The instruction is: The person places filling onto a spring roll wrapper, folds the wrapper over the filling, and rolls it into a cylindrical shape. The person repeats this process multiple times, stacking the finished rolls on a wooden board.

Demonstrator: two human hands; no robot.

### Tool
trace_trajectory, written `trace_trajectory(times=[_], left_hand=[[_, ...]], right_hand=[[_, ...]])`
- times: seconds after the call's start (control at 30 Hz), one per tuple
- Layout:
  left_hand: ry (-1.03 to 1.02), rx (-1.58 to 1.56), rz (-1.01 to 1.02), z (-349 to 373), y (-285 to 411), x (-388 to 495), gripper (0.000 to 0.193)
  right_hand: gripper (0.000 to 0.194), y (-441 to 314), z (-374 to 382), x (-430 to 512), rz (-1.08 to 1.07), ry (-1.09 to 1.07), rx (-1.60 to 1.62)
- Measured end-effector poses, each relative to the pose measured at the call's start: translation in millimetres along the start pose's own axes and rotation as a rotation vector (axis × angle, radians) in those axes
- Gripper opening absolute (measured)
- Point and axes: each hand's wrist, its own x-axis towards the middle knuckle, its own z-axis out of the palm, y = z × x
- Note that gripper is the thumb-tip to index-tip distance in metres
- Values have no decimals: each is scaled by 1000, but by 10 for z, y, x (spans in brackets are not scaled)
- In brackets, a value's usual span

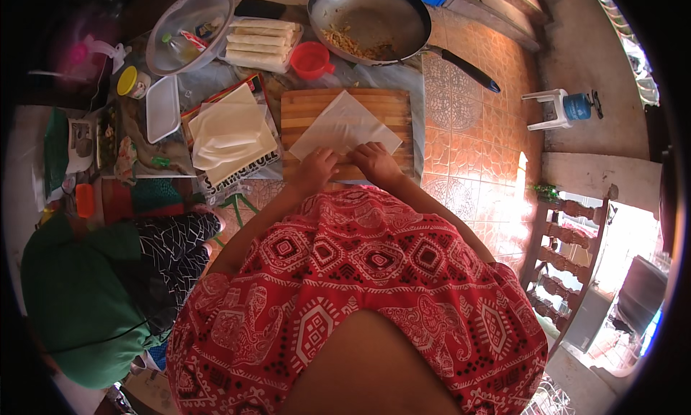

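Observation:
A thin spring roll wrapper (pixel 345 121) lies cornerwise on the striped wooden cutting board (pixel 397 102), one corner pointing away from me. My left hand (pixel 316 169) holds the wrapper's near edge with bent fingers. Close beside it, my right hand (pixel 375 161) has its fingertips on the same edge, a little to the right. The near corner appears folded over; any filling under my fingers is hidden. Left of the board, a stack of loose wrappers (pixel 232 126) rests on its printed plastic packet (pixel 237 175).
Beyond the board are a red plastic cup (pixel 311 60), a tub of rolled spring rolls (pixel 259 45) and a frying pan (pixel 372 18) with cooked filling. A clear bowl (pixel 156 42), white tray (pixel 162 110) and yellow-lidded jar (pixel 132 82) stand left. A person in green (pixel 81 301) is at my left.

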Motion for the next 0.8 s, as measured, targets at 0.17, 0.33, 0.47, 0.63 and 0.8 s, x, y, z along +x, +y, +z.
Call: trace_trajectory(times=[0.17, 0.33, 0.47, 0.63, 0.8], left_hand=[[-15, -7, -34, -8, -63, 76, 26], [-196, -52, -62, -30, -191, 186, 25], [-176, -160, -42, -94, -256, 207, 26], [-27, -239, -50, -145, -233, 241, 22], [-125, -139, -53, -237, -269, 243, 22]], right_hand=[[23, -20, -7, -1, -28, -7, -56], [25, -24, -32, 3, -26, 5, -81], [28, -23, -53, 1, -16, 33, -76], [30, 38, -27, 8, 26, 18, -89], [24, 81, -18, 51, 55, 3, -80]])
